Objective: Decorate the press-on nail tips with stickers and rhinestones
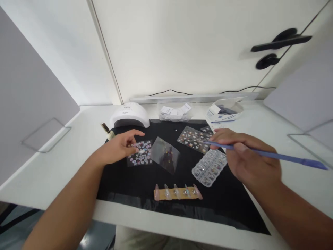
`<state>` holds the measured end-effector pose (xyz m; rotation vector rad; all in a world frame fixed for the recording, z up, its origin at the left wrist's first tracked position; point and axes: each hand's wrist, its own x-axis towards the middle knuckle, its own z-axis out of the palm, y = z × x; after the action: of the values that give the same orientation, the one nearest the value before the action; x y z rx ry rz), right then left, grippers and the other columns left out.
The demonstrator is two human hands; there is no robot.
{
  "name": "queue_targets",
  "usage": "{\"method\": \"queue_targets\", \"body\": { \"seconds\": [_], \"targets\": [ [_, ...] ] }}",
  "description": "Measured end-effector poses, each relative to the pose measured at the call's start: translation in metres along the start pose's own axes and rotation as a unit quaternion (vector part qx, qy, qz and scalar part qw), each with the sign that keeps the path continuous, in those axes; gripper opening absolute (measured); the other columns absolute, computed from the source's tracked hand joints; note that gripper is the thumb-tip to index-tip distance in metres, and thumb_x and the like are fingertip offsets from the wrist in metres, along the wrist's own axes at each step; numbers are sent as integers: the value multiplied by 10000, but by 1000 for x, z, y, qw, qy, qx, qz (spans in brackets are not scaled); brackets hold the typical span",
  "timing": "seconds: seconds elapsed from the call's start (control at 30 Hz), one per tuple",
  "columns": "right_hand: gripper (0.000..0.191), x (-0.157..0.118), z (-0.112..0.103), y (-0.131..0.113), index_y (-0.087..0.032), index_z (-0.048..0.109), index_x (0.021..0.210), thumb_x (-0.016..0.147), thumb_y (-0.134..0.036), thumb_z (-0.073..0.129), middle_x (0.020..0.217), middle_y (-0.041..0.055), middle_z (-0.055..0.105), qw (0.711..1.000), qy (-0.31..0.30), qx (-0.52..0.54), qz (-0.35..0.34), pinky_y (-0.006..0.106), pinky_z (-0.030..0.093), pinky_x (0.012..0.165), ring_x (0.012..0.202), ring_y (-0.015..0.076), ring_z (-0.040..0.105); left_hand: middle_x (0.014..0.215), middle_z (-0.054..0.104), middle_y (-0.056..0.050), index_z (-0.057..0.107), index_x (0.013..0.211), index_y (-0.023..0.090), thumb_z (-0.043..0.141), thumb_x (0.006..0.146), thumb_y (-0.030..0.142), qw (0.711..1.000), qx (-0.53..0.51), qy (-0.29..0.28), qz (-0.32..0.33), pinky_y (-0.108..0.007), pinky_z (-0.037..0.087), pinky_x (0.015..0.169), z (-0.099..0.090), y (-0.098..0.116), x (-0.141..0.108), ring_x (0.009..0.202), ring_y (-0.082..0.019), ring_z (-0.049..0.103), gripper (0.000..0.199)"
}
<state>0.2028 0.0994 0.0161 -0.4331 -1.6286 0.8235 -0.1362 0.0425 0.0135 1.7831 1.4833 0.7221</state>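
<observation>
person's left hand point(121, 147) hung palm-down-ish, index poked out, thumb spread away over the pinkish sticker sheet point(140, 159) | right hand point(253, 165) pinched the slim blue tool point(273, 153) kinda pen-style

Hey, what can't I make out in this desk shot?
Head view:
Left sheet: partly hidden by the left hand.
Case: contents too small to identify.
Tool: tip too small and blurred to show any load.
Box: print too small to read.
Right forearm: cut off by the picture's edge.
</observation>
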Motion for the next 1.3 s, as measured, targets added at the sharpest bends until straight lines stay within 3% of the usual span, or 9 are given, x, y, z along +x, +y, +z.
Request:
{"method": "queue_targets", "body": {
  "seconds": [0.07, 0.17, 0.27, 0.43, 0.6, 0.73, 0.9, 1.03, 1.3],
  "targets": [
    [167, 0, 10, -14, -308, 806, 872, 890, -379, 657, 695, 31, 739, 1000, -21, 7, -22, 486, 475, 911, 742, 242, 675, 741, 524, 48, 553, 1243, 215, 660, 851, 253, 997, -47, 61, 14, -246, 434, 609, -6, -1, -1, 633, -112, 512, 408],
    [186, 1, 25, -28, -290, 797, 933, 915, -369, 629, 705, 30, 746, 995, -73, 24, -64, 484, 438, 988, 766, 240, 685, 737, 526, 51, 532, 1133, 203, 699, 835, 297, 984, -118, 123, 45, -216, 441, 564, -8, 2, -3, 611, -97, 510, 354],
    [219, 0, 38, -31, -282, 764, 1023, 970, -355, 564, 776, 31, 751, 986, -135, 60, -81, 491, 427, 1040, 833, 233, 688, 738, 542, 52, 513, 1068, 214, 747, 805, 351, 972, -182, 124, 79, -181, 436, 467, 3, 12, -8, 553, -83, 504, 378],
    [240, -13, 54, -26, -277, 730, 1065, 1001, -384, 525, 812, 30, 729, 973, -197, 117, -26, 508, 404, 1110, 960, 225, 682, 736, 549, 59, 526, 963, 215, 753, 833, 341, 959, -247, 81, 108, -140, 402, 394, 30, 28, -13, 473, -43, 443, 291],
    [253, -30, 62, -18, -228, 727, 1116, 987, -324, 532, 837, 70, 724, 973, -176, 148, -28, 464, 550, 884, 915, 240, 682, 742, 561, 44, 591, 891, 199, 695, 913, 264, 956, -277, 21, 92, -136, 420, 452, 50, 29, -16, 503, -38, 477, 125],
    [265, -37, 64, -13, -209, 734, 1123, 975, -288, 529, 832, 85, 717, 983, -129, 130, -33, 458, 559, 818, 887, 258, 695, 845, 619, 19, 655, 942, 227, 689, 915, 224, 947, -303, 14, 110, -151, 483, 587, 60, 28, -20, 649, -62, 543, 43],
    [266, -42, 63, -14, -213, 742, 1098, 971, -301, 526, 805, 74, 696, 988, -95, 120, -34, 459, 560, 777, 803, 245, 676, 946, 702, 11, 742, 1081, 297, 817, 757, 109, 941, -307, 41, 139, -151, 494, 619, 69, 35, -20, 724, -82, 587, 382],
    [266, -45, 63, -15, -216, 740, 1091, 971, -313, 524, 824, 90, 708, 989, -103, 102, -29, 473, 559, 754, 807, 258, 674, 852, 736, 7, 794, 977, 255, 825, 709, 57, 936, -316, 84, 128, -175, 532, 675, 74, 40, -20, 735, -102, 640, 335],
    [281, -48, 63, -13, -231, 743, 1119, 970, -314, 519, 821, 87, 719, 991, -100, 81, -33, 465, 572, 744, 786, 253, 684, 825, 732, 37, 807, 951, 271, 797, 705, 7, 920, -375, 41, 103, -109, 539, 657, 72, 47, -25, 711, -64, 659, 361]
  ]
}}
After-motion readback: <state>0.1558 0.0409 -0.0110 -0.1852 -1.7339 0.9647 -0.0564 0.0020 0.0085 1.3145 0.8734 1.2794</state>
